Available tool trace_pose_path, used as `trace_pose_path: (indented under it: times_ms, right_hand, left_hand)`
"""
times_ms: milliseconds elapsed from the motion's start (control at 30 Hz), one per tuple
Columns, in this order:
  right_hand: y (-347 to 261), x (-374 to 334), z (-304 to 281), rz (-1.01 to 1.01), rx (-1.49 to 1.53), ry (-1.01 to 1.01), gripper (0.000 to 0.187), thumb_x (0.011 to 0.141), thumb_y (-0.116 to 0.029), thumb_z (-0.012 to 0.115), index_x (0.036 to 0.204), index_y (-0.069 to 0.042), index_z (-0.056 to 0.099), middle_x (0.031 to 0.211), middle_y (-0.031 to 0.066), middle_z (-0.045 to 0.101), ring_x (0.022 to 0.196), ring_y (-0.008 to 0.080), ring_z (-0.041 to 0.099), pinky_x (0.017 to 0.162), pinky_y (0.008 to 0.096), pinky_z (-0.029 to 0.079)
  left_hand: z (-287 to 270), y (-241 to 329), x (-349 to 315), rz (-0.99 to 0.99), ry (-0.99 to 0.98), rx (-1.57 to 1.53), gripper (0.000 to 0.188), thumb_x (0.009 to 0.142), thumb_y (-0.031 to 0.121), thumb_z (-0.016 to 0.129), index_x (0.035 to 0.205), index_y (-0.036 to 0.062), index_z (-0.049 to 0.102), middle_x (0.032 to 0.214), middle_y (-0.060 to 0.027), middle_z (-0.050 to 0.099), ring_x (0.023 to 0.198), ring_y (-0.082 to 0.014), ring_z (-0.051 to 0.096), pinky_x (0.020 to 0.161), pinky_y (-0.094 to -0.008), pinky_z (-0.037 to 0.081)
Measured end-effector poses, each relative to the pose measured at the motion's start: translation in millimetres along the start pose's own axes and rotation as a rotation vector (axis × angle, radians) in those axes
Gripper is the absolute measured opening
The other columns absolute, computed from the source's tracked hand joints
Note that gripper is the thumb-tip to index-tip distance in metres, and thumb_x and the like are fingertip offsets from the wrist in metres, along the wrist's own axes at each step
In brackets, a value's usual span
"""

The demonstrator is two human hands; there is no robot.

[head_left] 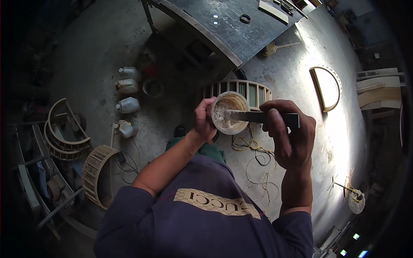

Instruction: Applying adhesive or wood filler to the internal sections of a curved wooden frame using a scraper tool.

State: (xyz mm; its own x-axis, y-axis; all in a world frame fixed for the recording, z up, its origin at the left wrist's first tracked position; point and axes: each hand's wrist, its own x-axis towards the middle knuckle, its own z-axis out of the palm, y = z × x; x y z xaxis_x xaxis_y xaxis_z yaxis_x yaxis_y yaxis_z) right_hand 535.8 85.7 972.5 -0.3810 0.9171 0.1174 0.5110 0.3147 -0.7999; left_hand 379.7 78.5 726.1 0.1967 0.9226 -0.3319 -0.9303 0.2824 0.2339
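In front of my chest my left hand (202, 121) is wrapped round the side of a round, translucent tub (232, 130). Clumpy off-white paste (221, 112) lies inside and smears its walls. My right hand (293, 136) grips the dark handle of a putty knife (257, 117), fingers closed over it. The blade reaches over the tub's right rim, and its tip is in the paste. Just beyond the tub, partly hidden by it, a curved wooden frame with slats (260, 95) stands on the floor.
A dark-topped table (215, 21) stands ahead, bearing a black ring (245, 18) and strips. Several white jugs (127, 105) stand left of centre. Curved wooden frames (98, 172) lie at left, a half-round frame (320, 88) at right. Tangled cords (254, 146) lie beneath my right arm.
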Motion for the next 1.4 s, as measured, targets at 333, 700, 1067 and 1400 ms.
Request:
trace_pose_path:
  times_ms: [333, 700, 1067, 1400]
  right_hand:
    - [0, 23, 51, -0.070, -0.133, 0.079, 0.013, 0.101, -0.006, 0.058, 0.103, 0.001, 0.068, 0.072, 0.0081, 0.069, 0.062, 0.0153, 0.068, 0.060, 0.0292, 0.053]
    - [-16, 30, 65, -0.052, -0.166, 0.099, 0.009, 0.099, -0.004, 0.059, 0.100, 0.001, 0.067, 0.077, 0.0103, 0.070, 0.063, 0.0163, 0.069, 0.061, 0.0307, 0.053]
    - [-24, 31, 64, -0.079, -0.187, 0.126, 0.010, 0.101, -0.007, 0.059, 0.102, -0.001, 0.067, 0.075, 0.0105, 0.069, 0.067, 0.0168, 0.070, 0.062, 0.0309, 0.054]
    - [-17, 24, 51, 0.111, -0.004, 0.027, 0.017, 0.104, -0.010, 0.058, 0.111, 0.002, 0.068, 0.086, 0.0064, 0.069, 0.076, 0.0117, 0.062, 0.070, 0.0278, 0.051]
  left_hand:
    - [-29, 50, 6, -0.074, -0.002, 0.063, 0.028, 0.098, 0.029, 0.045, 0.095, 0.0076, 0.063, 0.093, -0.0051, 0.067, 0.092, -0.0181, 0.067, 0.088, -0.0349, 0.055]
    - [-36, 77, 15, -0.183, -0.061, 0.149, 0.029, 0.097, 0.030, 0.045, 0.105, 0.0087, 0.062, 0.098, -0.0060, 0.069, 0.087, -0.0185, 0.070, 0.073, -0.0320, 0.059]
    - [-14, 90, 20, -0.210, -0.060, 0.230, 0.022, 0.097, 0.030, 0.044, 0.097, 0.0142, 0.058, 0.078, -0.0021, 0.062, 0.052, -0.0140, 0.056, 0.038, -0.0271, 0.038]
    - [3, 98, 18, -0.311, -0.032, 0.275, 0.033, 0.099, 0.036, 0.039, 0.090, 0.0151, 0.063, 0.068, -0.0014, 0.061, 0.045, -0.0133, 0.047, 0.037, -0.0268, 0.031]
